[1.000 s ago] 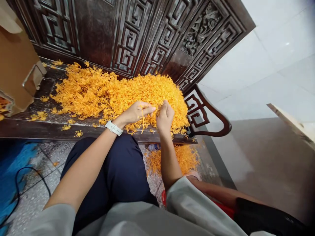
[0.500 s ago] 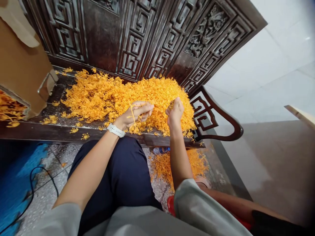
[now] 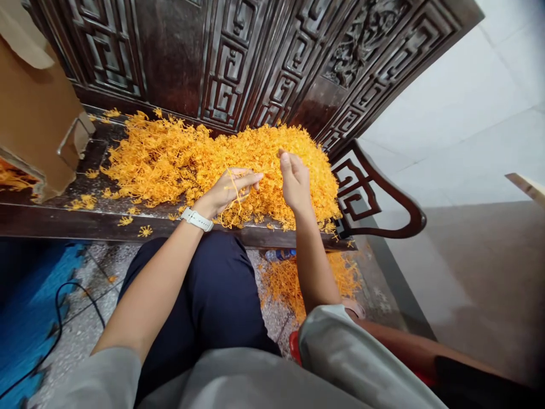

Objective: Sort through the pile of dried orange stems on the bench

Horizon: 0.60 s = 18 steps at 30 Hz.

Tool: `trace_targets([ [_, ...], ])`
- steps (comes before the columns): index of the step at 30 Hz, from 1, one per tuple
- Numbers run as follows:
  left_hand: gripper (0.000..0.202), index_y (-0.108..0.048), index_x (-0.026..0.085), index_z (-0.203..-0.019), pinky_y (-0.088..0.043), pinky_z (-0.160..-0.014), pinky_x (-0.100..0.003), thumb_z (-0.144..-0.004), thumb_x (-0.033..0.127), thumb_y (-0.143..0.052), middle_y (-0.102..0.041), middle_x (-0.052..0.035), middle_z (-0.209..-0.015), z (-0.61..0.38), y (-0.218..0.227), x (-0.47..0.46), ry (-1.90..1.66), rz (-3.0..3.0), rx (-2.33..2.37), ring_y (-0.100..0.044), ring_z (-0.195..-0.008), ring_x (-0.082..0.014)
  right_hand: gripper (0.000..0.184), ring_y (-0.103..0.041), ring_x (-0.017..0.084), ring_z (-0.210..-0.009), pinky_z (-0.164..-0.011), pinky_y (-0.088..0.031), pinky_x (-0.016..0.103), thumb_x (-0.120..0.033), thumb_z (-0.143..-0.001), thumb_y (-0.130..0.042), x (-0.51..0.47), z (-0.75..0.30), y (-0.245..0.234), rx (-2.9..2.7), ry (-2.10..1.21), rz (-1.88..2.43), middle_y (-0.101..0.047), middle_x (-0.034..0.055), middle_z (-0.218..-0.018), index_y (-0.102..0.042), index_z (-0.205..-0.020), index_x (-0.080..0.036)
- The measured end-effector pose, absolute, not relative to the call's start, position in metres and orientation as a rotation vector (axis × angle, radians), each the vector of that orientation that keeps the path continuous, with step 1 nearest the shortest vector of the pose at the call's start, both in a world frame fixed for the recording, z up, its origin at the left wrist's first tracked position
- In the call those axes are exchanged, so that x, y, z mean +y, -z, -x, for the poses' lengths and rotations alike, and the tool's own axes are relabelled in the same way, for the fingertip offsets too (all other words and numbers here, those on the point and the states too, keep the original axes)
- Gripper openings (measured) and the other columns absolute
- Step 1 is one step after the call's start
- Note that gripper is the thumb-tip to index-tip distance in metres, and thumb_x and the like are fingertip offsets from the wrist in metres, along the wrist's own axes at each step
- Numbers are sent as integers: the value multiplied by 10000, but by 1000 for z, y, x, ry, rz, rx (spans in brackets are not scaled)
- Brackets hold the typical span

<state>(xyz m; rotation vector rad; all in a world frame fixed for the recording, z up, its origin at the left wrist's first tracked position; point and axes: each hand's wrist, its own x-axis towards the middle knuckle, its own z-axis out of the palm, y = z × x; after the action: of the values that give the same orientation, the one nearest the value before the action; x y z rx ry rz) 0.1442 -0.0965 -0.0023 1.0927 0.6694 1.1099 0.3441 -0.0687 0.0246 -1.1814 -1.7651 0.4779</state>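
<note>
My left hand (image 3: 225,192), with a pale watch on its wrist, is closed loosely over the front of the orange heap. A thin orange plastic strand (image 3: 234,186) runs across its fingers and hangs down past the palm. My right hand (image 3: 297,180) is at the right part of the heap, with thumb and fingers drawn together. Whatever those fingertips hold is too small to make out. The heap of orange plastic pieces (image 3: 157,159), small and spidery with thin branching arms, spreads along the dark wooden bench (image 3: 55,218).
A cardboard box (image 3: 51,119) with more orange pieces stands at the left. Carved wooden backrest (image 3: 170,57) rises behind; a curved armrest (image 3: 409,213) bounds the right. Below lie a plastic bottle (image 3: 279,255) and orange scraps (image 3: 283,284). Another person's leg (image 3: 400,341) is at the right.
My right hand has moved up and slightly left, farther over the heap, its fingertips now pointing away from me. My left hand stays nearly in place with the strand. The view has shifted slightly.
</note>
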Motion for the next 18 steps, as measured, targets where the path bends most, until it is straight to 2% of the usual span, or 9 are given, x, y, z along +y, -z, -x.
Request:
trace_targets([
  [2, 457, -668, 168, -688, -217, -495, -261, -828, 560, -857, -491, 3, -616, -147, 10, -92, -1118, -1123, 730, -371, -513, -72, 553, -645, 267, -1259, -1070, -535, 479, -705, -1039, -481, -78, -334, -22, -1793, -594, 1117, -709, 114, -1297, -776, -1192, -262],
  [4, 457, -681, 180, -696, -187, -489, -265, -849, 581, -836, -436, 21, -574, -147, 17, -88, -1123, -1148, 768, -324, -485, -73, 448, -670, 235, -1173, -1016, -553, 437, -652, -1025, -568, -84, -329, -20, -1828, -685, 1061, -717, 89, -1262, -785, -1159, -283],
  [7, 469, -682, 192, -695, -164, -488, -270, -852, 610, -827, -384, 34, -545, -146, 19, -87, -1127, -1166, 784, -289, -474, -78, 303, -669, 182, -940, -897, -545, 372, -560, -988, -684, -91, -327, -16, -1836, -668, 1048, -731, 40, -1005, -787, -972, -275],
  [9, 484, -682, 190, -686, -170, -491, -270, -841, 623, -834, -395, 27, -553, -143, 16, -89, -1118, -1186, 771, -304, -483, -78, 311, -631, 168, -831, -831, -522, 357, -536, -994, -676, -96, -330, -15, -1810, -643, 1060, -699, 17, -856, -763, -870, -265],
  [13, 522, -701, 181, -697, -213, -494, -256, -854, 669, -799, -454, -2, -615, -141, 10, -93, -1131, -1189, 746, -357, -512, -79, 323, -602, 153, -727, -740, -503, 344, -525, -972, -701, -86, -344, -20, -1697, -626, 1076, -661, 9, -766, -725, -809, -247],
  [18, 542, -682, 173, -703, -158, -457, -237, -845, 685, -792, -379, 20, -612, -139, 13, -89, -1126, -1056, 840, -291, -477, -60, 469, -527, 114, -578, -655, -546, 316, -656, -883, -755, -26, -377, -26, -1254, -804, 1212, -524, -25, -652, -626, -745, -227],
])
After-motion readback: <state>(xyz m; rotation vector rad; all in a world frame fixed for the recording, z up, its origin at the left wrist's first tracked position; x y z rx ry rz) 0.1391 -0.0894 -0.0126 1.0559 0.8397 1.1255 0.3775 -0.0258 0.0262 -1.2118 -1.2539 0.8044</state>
